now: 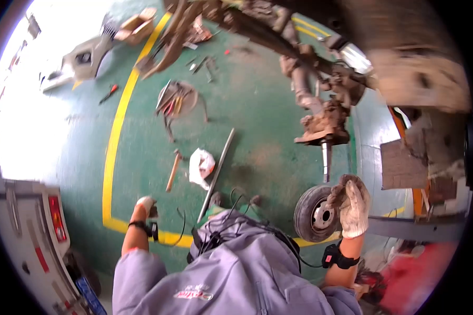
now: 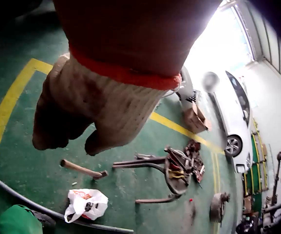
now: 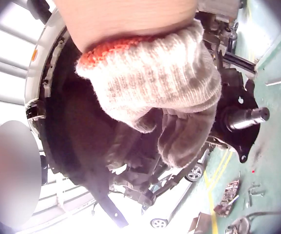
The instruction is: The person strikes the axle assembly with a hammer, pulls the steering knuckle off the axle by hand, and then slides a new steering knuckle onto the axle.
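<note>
My right hand (image 1: 352, 205), in a knitted work glove with a soiled palm, is raised beside a small wheel with a tyre (image 1: 303, 216) in the head view. Its fingers bend loosely in the right wrist view, with nothing seen in them. Beyond this hand, a bare metal spindle (image 3: 248, 118) juts from a rusty axle hub (image 1: 326, 123). My left hand (image 1: 148, 203), also gloved, hangs low over the green floor, fingers relaxed and holding nothing. Nearest to it lies a wooden-handled hammer (image 1: 173, 170). A white plastic bag (image 1: 199, 165) lies beside the hammer.
A long metal pipe (image 1: 223, 157) lies on the floor before my feet. Further off stands a round stool (image 1: 186, 100) carrying tools. The rusty axle and vehicle underside fill the upper right. A white vehicle (image 1: 23, 226) stands at lower left; a cardboard box (image 1: 136, 29) is far left.
</note>
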